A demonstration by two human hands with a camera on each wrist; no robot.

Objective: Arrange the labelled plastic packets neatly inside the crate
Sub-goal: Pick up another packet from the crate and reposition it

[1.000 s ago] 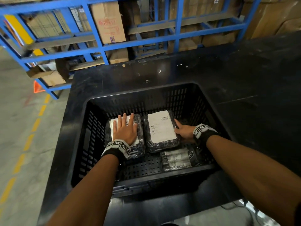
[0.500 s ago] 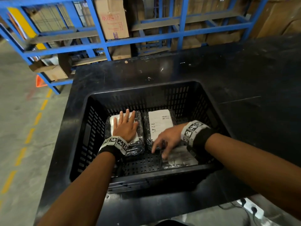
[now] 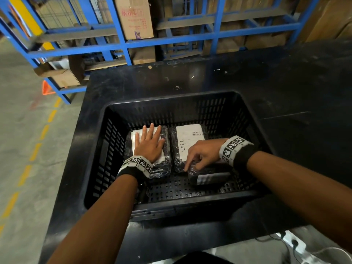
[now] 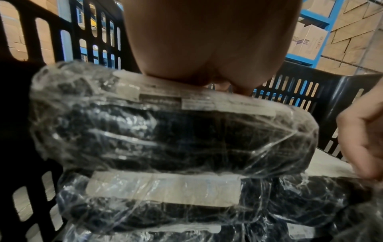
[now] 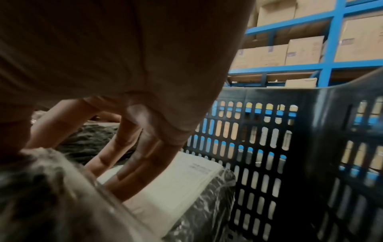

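Observation:
A black slotted crate (image 3: 89, 153) sits on a black table (image 3: 285, 82). Inside it, my left hand (image 3: 150, 145) lies flat, fingers straight, on the white label of the left packet stack (image 3: 163, 168). The left wrist view shows that stack (image 4: 165, 139) as several clear-wrapped dark packets under my palm. To its right lies a second packet (image 3: 188, 140), label up. My right hand (image 3: 200, 155) curls its fingers (image 5: 116, 163) over the far edge of a smaller packet (image 3: 211, 177) near the crate's front wall and holds it tipped on its edge.
Blue steel racking (image 3: 171, 42) with cardboard boxes (image 3: 135, 16) stands behind the table. The crate's right wall (image 5: 311, 147) is close beside my right hand. Bare perforated crate floor (image 3: 171, 189) shows in front of the packets. Concrete floor with yellow dashes (image 3: 34, 149) lies to the left.
My right hand left the right side of the middle packet, came to the near packet and tipped it from flat onto its edge. My left hand stayed pressed on the left stack.

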